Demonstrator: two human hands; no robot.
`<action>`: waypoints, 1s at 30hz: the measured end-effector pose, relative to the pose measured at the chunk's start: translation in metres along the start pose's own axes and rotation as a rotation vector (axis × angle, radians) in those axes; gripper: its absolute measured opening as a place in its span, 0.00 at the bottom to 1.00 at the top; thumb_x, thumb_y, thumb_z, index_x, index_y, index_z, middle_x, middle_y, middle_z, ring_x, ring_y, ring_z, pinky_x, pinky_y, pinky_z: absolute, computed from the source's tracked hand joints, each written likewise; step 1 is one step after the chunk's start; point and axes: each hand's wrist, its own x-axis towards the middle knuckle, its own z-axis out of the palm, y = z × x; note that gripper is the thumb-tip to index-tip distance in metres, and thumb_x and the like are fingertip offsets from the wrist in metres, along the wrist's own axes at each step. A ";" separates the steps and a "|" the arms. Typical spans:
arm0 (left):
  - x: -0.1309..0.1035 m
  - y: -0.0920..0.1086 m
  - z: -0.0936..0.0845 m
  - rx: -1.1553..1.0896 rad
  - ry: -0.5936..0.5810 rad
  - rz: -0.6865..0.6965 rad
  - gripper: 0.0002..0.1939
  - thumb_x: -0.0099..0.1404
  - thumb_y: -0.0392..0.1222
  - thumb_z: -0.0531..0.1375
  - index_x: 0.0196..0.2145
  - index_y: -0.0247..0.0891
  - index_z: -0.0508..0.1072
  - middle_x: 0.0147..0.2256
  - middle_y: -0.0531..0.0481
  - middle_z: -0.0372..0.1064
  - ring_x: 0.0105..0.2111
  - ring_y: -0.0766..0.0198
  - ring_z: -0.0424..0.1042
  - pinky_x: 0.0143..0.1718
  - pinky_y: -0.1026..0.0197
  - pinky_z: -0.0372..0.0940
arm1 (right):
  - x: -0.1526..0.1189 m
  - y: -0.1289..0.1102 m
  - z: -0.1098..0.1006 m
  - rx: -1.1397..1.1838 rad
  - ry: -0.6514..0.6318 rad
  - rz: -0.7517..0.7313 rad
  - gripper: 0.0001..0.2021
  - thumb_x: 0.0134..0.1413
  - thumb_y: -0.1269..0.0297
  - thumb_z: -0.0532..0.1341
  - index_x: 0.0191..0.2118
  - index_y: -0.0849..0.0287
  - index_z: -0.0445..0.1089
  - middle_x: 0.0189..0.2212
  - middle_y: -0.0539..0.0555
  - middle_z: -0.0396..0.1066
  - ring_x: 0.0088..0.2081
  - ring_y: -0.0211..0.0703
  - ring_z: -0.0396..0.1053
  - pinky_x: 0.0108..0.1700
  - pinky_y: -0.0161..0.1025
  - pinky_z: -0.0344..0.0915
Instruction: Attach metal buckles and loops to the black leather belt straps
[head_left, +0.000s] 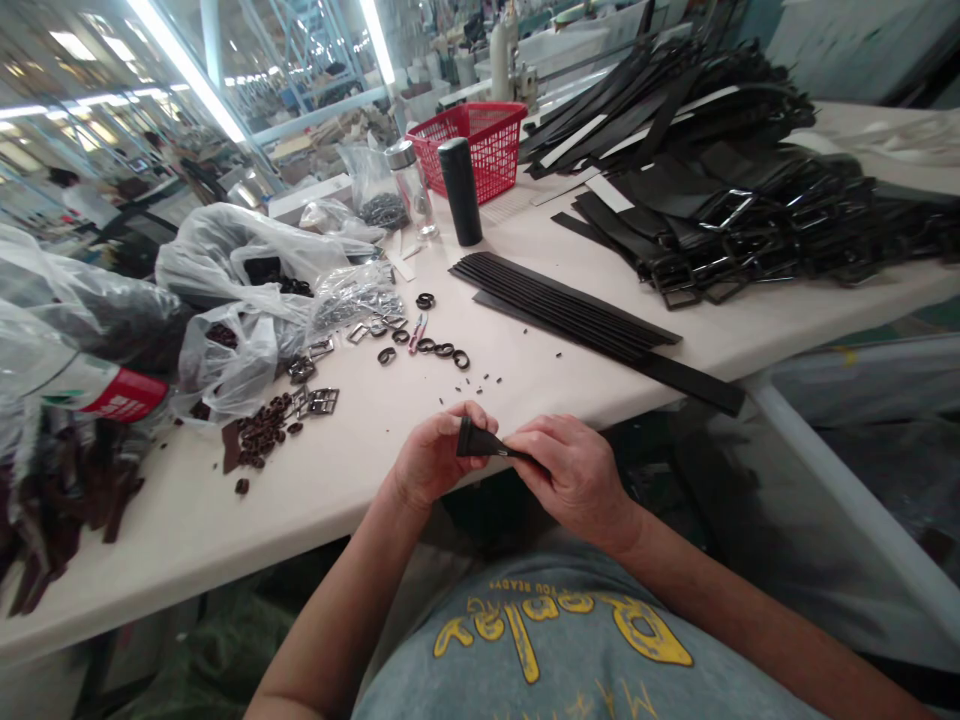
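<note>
A black belt strap (484, 440) is stretched between my two hands at the table's front edge. My left hand (431, 455) grips its folded end, with thumb and fingers on either side. A few centimetres to the right, my right hand (566, 465) has its fingers wrapped round the strap. What the right palm covers is hidden. Beyond the hands lie several black belt loops (444, 350), a small pair of pink-handled snips (418, 333) and tiny dark bits (480, 385). A stack of flat black straps (555, 305) rests to the right of these.
Buckled black belts (720, 230) are heaped at the right. A red basket (480, 150), a black tumbler (460, 190) and a glass bottle (411, 190) stand at the back. Plastic bags (225, 250) and brown loops (262, 430) cover the left side of the table (315, 490).
</note>
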 end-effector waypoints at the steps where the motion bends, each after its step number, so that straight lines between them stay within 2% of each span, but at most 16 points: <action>1: -0.001 0.001 0.001 0.025 0.007 0.018 0.08 0.49 0.41 0.63 0.27 0.33 0.74 0.30 0.48 0.70 0.29 0.65 0.69 0.28 0.67 0.64 | -0.001 0.000 0.001 -0.001 -0.003 0.003 0.04 0.62 0.71 0.59 0.36 0.57 0.70 0.30 0.53 0.74 0.33 0.43 0.69 0.38 0.40 0.63; 4: -0.004 0.003 0.004 0.034 0.023 0.005 0.06 0.50 0.39 0.61 0.26 0.34 0.72 0.30 0.47 0.69 0.32 0.63 0.69 0.35 0.63 0.65 | -0.001 -0.002 0.001 -0.002 -0.009 -0.001 0.05 0.62 0.71 0.58 0.36 0.58 0.70 0.30 0.53 0.75 0.33 0.44 0.70 0.38 0.40 0.63; 8: -0.006 0.000 0.007 -0.104 0.044 -0.103 0.06 0.47 0.37 0.60 0.27 0.36 0.69 0.30 0.50 0.66 0.31 0.63 0.68 0.31 0.63 0.63 | 0.000 -0.004 0.001 0.005 -0.012 0.001 0.05 0.62 0.71 0.58 0.36 0.57 0.71 0.31 0.53 0.75 0.34 0.44 0.71 0.38 0.40 0.63; 12: -0.006 -0.005 0.011 -0.172 0.169 -0.030 0.06 0.46 0.33 0.59 0.24 0.39 0.64 0.27 0.53 0.63 0.29 0.65 0.68 0.33 0.62 0.65 | -0.003 -0.001 0.002 0.024 0.004 0.047 0.06 0.61 0.71 0.58 0.36 0.56 0.71 0.30 0.53 0.75 0.33 0.43 0.71 0.39 0.40 0.65; 15: -0.005 -0.011 0.013 -0.167 0.217 -0.005 0.06 0.47 0.33 0.60 0.21 0.38 0.64 0.27 0.53 0.65 0.29 0.65 0.68 0.34 0.62 0.65 | -0.006 0.002 0.003 0.019 0.016 0.065 0.05 0.61 0.72 0.58 0.35 0.56 0.71 0.30 0.53 0.75 0.33 0.44 0.71 0.39 0.40 0.66; 19: -0.005 -0.022 0.017 -0.077 0.243 0.126 0.03 0.51 0.38 0.62 0.23 0.37 0.72 0.30 0.50 0.71 0.33 0.64 0.70 0.36 0.63 0.66 | -0.010 0.003 0.007 0.062 0.020 0.119 0.05 0.60 0.72 0.58 0.35 0.57 0.71 0.30 0.54 0.75 0.33 0.44 0.73 0.38 0.39 0.67; 24: -0.007 -0.043 0.027 0.037 0.229 0.339 0.11 0.61 0.49 0.62 0.33 0.39 0.78 0.38 0.48 0.75 0.43 0.61 0.71 0.46 0.61 0.65 | -0.014 -0.001 0.012 0.153 0.031 0.209 0.04 0.58 0.72 0.59 0.37 0.58 0.70 0.32 0.54 0.76 0.34 0.44 0.75 0.39 0.38 0.69; 30: -0.008 -0.057 0.032 0.019 0.199 0.390 0.19 0.62 0.60 0.61 0.42 0.44 0.76 0.45 0.47 0.75 0.50 0.56 0.71 0.56 0.52 0.63 | -0.011 -0.005 0.011 0.314 0.081 0.353 0.03 0.55 0.71 0.62 0.35 0.56 0.70 0.31 0.51 0.77 0.33 0.43 0.75 0.37 0.38 0.70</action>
